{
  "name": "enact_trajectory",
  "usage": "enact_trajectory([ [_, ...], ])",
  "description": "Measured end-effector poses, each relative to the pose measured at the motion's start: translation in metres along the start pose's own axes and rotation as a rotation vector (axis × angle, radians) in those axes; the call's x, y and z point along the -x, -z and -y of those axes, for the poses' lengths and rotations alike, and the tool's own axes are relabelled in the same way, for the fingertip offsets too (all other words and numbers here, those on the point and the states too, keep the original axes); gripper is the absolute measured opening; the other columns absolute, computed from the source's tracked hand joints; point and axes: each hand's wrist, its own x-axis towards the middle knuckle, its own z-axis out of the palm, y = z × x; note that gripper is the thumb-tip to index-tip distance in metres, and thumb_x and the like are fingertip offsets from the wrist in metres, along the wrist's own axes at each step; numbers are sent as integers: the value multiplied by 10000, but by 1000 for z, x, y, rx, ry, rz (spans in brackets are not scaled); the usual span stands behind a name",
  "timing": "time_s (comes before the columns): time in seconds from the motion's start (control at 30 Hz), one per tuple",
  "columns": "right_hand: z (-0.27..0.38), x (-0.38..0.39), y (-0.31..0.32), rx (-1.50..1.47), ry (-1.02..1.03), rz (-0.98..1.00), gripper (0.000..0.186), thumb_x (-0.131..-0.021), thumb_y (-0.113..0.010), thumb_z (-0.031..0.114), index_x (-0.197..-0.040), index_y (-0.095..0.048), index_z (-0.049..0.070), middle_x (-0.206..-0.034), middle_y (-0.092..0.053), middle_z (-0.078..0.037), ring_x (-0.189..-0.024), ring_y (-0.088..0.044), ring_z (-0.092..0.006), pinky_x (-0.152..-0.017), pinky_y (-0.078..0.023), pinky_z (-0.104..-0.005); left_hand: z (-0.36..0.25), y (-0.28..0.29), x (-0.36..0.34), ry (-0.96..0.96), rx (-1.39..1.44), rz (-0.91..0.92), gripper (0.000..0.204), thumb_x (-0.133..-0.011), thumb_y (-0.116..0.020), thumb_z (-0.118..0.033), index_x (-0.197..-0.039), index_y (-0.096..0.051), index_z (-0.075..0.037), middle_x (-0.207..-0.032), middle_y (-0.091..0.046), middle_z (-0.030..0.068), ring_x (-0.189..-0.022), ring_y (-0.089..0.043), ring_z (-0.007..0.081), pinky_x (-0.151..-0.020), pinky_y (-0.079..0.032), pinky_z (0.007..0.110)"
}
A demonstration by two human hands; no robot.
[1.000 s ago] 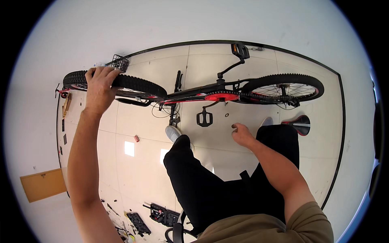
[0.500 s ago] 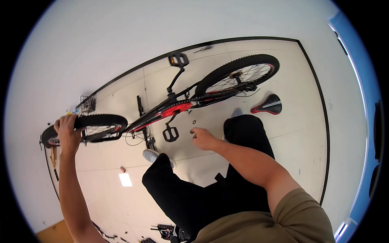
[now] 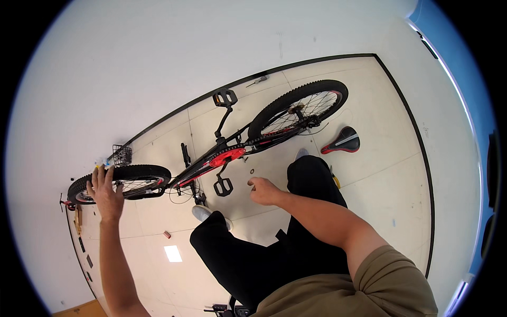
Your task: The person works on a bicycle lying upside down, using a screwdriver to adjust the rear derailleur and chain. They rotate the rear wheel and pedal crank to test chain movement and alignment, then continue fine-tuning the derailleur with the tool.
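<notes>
A black and red bicycle [image 3: 208, 158] stands with its wheels up and its handlebar below the frame. My left hand [image 3: 108, 196] is at the front wheel [image 3: 141, 171], fingers spread and stretched across the tyre and spokes. Away from the bike, my right hand [image 3: 264, 191] hangs beside the near pedal [image 3: 223, 186], its fingers curled closed; whatever they may hold is hidden. On the floor just beyond it lies a small ring [image 3: 252, 171]. The rear wheel [image 3: 298, 110] is at the far right, and the far pedal [image 3: 225, 97] points away from me.
A black and red saddle [image 3: 342, 140] lies on the floor to the right. At the far left are a wire basket [image 3: 122, 155] and a wooden piece [image 3: 78, 219]. A white sheet-like patch [image 3: 172, 253] and a small reddish piece [image 3: 167, 234] lie nearer. A yellow-handled item [image 3: 336, 181] shows beside my leg.
My left hand has loosened from the tyre, its fingers now stretched out and spread. The right hand stays curled near the pedal. The whole view has shifted slightly.
</notes>
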Motion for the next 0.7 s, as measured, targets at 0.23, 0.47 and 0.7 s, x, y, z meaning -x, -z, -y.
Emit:
enact_trajectory([
  [0.23, 12, 1, 6, -280, -118, -24, 456, -855, -600, 53, -1295, -588, -62, -1046, -714, -198, -916, -716, -285, -786, -577, -393, -107, -15, 58, -39, 384, -127, 721, -760, -835, -153, -1421, -546, -152, -1488, -495, 124, -1437, -390, 325, -1153, -237, 600],
  [0.47, 32, -2, 32, -770, -398, -64, 454, -922, -556, 36, -1365, -522, -57, -1054, -691, -165, -817, -706, -228, -673, -581, -334, -260, -104, 94, 321, 1207, 50, 627, -784, -825, -132, -1348, -583, -6, -1361, -600, 208, -1280, -553, 371, -1110, -408, 431],
  [0.7, 46, -12, 64, -1112, -532, -211, 343, -955, -518, 52, -1280, -501, -52, -1068, -662, -162, -898, -703, -266, -794, -606, -395, -322, -157, 29, 459, 1169, 46, 686, -812, -807, -187, -1408, -527, 2, -1410, -552, 228, -1335, -478, 408, -1129, -366, 478],
])
